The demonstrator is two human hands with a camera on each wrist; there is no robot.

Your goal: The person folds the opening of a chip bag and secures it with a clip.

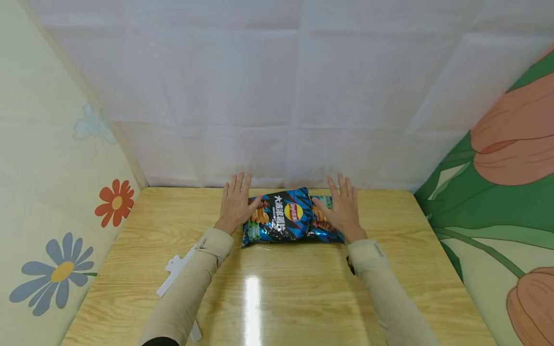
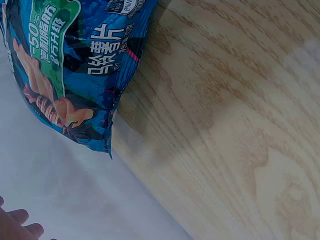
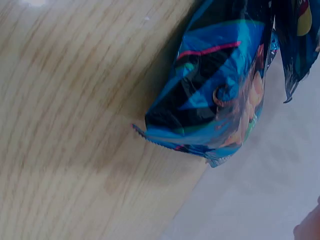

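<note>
Two blue and black bags of potato chips lie side by side near the far edge of the table. The left chip bag (image 1: 277,218) overlaps the right chip bag (image 1: 322,233). My left hand (image 1: 235,204) is at the left bag's outer end, fingers straight and pointing away, thumb over the bag. Over the right bag's outer part is my right hand (image 1: 345,209), its fingers also extended. Whether either palm presses on a bag cannot be told. The left wrist view shows a chip bag (image 2: 70,65) and some fingertips (image 2: 20,220). Both bags appear in the right wrist view, the nearer chip bag (image 3: 215,85) large.
A white notched object (image 1: 175,269) lies on the wooden table (image 1: 303,298), partly hidden under my left forearm. Behind the table's far edge hangs a white cloth (image 1: 281,96). Flower-patterned panels flank the table on both sides.
</note>
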